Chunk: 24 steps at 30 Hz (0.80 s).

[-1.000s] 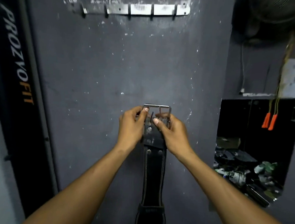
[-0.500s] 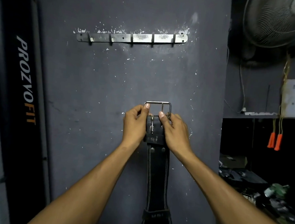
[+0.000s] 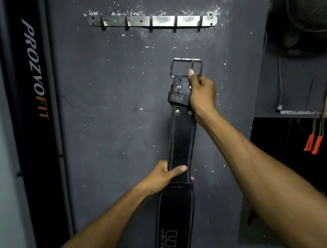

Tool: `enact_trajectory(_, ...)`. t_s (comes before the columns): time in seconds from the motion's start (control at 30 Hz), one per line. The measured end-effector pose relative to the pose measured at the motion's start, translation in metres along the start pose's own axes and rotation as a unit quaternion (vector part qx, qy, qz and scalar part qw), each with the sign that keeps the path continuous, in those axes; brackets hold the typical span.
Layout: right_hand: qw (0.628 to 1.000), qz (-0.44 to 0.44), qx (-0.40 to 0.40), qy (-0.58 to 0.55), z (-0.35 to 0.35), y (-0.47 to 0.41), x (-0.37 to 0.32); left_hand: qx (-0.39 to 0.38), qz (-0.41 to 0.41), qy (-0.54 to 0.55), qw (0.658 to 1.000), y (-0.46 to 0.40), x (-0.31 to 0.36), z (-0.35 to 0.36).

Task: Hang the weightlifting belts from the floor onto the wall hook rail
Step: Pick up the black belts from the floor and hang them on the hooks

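Observation:
A black leather weightlifting belt (image 3: 181, 139) with white stitching hangs upright in front of the dark wall. Its steel buckle (image 3: 185, 67) is at the top, well below the metal hook rail (image 3: 153, 21). My right hand (image 3: 202, 91) grips the belt just under the buckle, thumb against the buckle frame. My left hand (image 3: 165, 177) grips the strap lower down, where it widens. The rail's several hooks carry nothing. The belt's lower end runs out of the frame.
A dark vertical post with white and orange lettering (image 3: 34, 69) stands at the left. At the right are a wall fan (image 3: 313, 16), hanging cords with orange handles (image 3: 312, 143) and a dark recess (image 3: 288, 157).
My left hand has left the buckle and slid down to grip the strap lower. My right hand has lifted the buckle end higher toward the rail.

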State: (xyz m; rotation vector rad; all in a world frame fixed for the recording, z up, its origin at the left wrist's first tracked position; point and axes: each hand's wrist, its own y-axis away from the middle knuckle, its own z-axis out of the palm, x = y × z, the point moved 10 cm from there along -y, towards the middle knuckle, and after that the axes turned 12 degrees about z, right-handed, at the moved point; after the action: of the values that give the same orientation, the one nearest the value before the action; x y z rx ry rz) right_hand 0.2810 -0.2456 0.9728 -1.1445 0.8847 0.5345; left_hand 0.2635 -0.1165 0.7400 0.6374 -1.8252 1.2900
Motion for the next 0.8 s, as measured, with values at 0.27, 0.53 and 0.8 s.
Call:
enact_trajectory(0.27, 1.000, 0.005, 0.006, 0.017, -0.003, 0.011, -0.002, -0.012, -0.081, 0.005, 0.997, 0.076, -0.074, 0.012)
enact_trajectory(0.53, 0.999, 0.001, -0.010, 0.039, -0.005, 0.028, 0.007, -0.030, -0.096, 0.003, 0.995, 0.084, -0.081, 0.006)
enact_trajectory(0.8, 0.987, -0.033, -0.047, 0.149, 0.015, 0.073, 0.038, 0.219, 0.109, 0.130, 0.961, -0.045, 0.106, -0.061)
